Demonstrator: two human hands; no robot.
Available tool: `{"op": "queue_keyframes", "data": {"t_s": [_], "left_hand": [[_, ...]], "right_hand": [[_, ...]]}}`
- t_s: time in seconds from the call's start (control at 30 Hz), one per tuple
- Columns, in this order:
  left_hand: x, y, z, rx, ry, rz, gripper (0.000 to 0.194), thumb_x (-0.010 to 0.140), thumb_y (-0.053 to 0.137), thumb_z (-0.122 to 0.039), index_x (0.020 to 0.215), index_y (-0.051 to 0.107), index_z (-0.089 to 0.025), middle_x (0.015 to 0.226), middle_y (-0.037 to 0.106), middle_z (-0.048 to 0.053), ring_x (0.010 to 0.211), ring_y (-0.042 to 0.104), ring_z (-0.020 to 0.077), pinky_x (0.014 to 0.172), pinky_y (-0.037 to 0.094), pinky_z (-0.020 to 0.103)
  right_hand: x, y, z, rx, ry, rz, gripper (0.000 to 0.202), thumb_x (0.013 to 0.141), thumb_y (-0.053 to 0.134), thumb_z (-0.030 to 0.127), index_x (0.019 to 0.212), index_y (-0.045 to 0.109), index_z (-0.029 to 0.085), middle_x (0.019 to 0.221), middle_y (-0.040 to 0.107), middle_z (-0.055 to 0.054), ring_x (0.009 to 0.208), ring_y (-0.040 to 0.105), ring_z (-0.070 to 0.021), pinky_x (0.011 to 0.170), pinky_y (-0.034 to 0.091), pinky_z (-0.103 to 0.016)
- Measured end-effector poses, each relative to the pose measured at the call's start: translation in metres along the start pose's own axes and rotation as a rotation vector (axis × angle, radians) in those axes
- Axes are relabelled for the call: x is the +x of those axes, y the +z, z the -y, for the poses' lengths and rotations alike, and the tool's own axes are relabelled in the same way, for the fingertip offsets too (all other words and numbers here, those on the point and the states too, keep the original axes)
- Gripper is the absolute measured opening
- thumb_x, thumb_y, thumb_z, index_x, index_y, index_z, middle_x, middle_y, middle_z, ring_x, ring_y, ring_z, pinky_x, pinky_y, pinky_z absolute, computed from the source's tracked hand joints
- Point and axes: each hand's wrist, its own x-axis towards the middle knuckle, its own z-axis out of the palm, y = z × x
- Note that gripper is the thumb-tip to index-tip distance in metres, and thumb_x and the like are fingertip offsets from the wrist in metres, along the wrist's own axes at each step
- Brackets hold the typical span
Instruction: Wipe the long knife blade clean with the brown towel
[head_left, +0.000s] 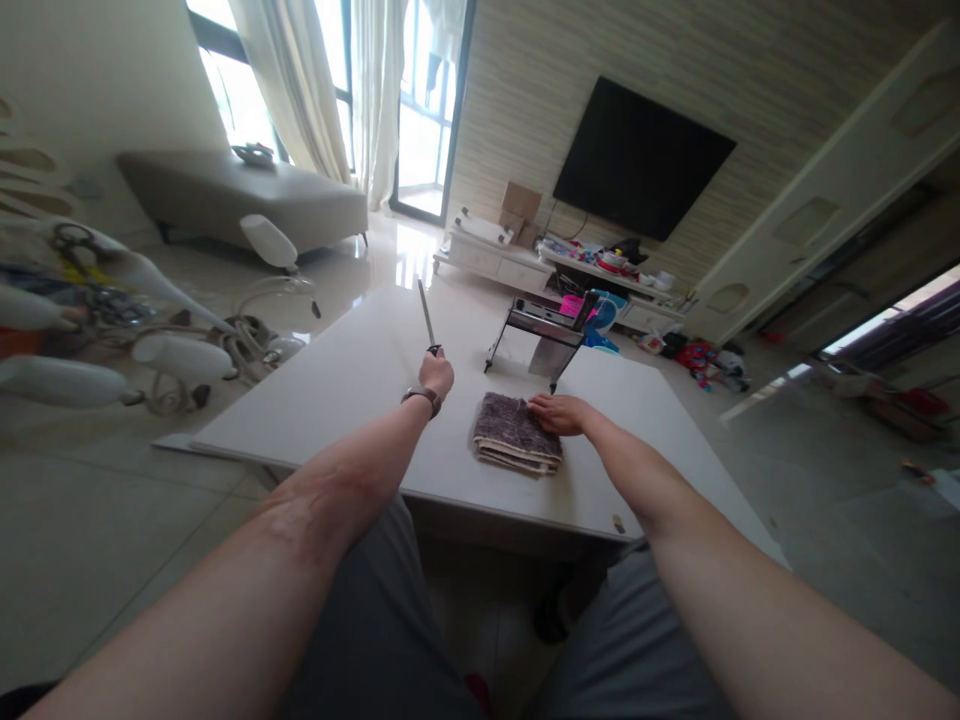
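Observation:
My left hand (436,373), with a watch on its wrist, is wrapped round the dark handle of a long thin metal rod (426,312) that points up and away over the white table (315,410). What the rod is, a blade or a sharpener, I cannot tell. A folded brown-grey towel (516,430) lies near the table's front edge. My right hand (558,412) rests on the towel's upper right corner, its fingers stretched out. Behind the towel stands a small dark-framed rack (541,335) on short legs.
A small tan object (618,523) sits at the table's front edge. To the left is a lamp-like fixture with white shades (184,356). Farther off are a grey bench (247,195), a low white cabinet (495,262) and a wall-mounted television (641,155).

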Motion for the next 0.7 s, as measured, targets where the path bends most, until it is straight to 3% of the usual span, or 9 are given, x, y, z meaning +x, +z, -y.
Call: {"op": "queue_keyframes", "data": {"t_s": [0.17,0.4,0.7], "left_hand": [[-0.002,0.007,0.004,0.105,0.035,-0.099,0.039,0.104,0.035,-0.04,0.115,0.062,-0.014,0.122,0.068,0.023,0.118,0.064,0.035,0.095,0.047,0.043],[-0.005,0.006,0.013,0.235,0.119,-0.146,0.035,0.104,0.038,-0.036,0.116,0.061,-0.013,0.12,0.07,0.025,0.116,0.065,0.0359,0.095,0.047,0.043],[-0.012,-0.002,0.018,0.386,0.184,-0.141,0.032,0.103,0.04,-0.037,0.117,0.059,-0.014,0.115,0.071,0.026,0.112,0.067,0.0367,0.093,0.047,0.043]], "right_hand": [[-0.013,0.003,-0.003,0.012,0.07,-0.003,0.038,0.093,0.051,0.021,0.128,0.056,0.007,0.125,0.059,-0.022,0.12,0.055,-0.0313,0.1,0.049,-0.046],[-0.026,0.011,0.0,0.059,0.205,0.034,0.04,0.095,0.051,0.025,0.133,0.052,0.011,0.13,0.058,-0.018,0.108,0.064,-0.0268,0.093,0.05,-0.038],[-0.021,0.023,0.014,0.181,0.371,0.035,0.049,0.097,0.051,0.034,0.142,0.046,0.014,0.133,0.061,-0.018,0.109,0.067,-0.0257,0.093,0.048,-0.034]]}}
